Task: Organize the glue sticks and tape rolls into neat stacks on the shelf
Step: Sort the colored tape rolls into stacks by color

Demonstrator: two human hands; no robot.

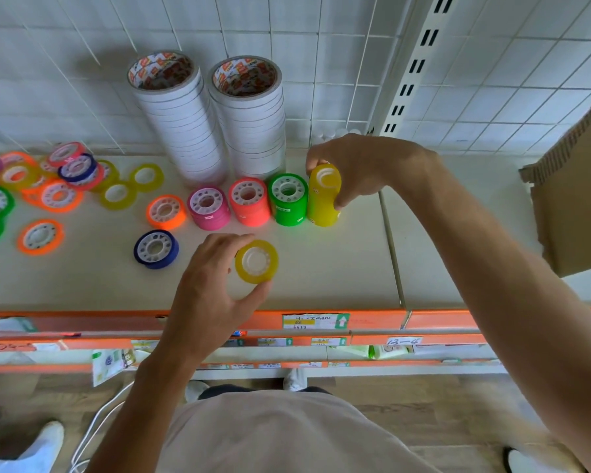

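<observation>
The shelf (321, 268) carries a row of sorted colour stacks: pink stack (209, 209), red stack (249, 206), green stack (288, 199) and, at the right end, the yellow stack (324, 196). Two tall white tape stacks (219, 121) stand behind them against the tiled wall. The row groups rolls by colour, so each loose roll has a fixed destination.

The right hand (362, 165) curls its fingers around the top of the yellow stack, probably to steady it while another roll is added.

The left hand (215, 285) pinches a single yellow roll (256, 261) between thumb and fingers, near the shelf's front edge and well apart from the yellow stack. It likely goes onto that stack next.

Unsorted rolls (48, 186) lie scattered at the far left; a blue roll (156, 249) and an orange roll (166, 212) lie singly nearer the row. No glue sticks are identifiable.
</observation>
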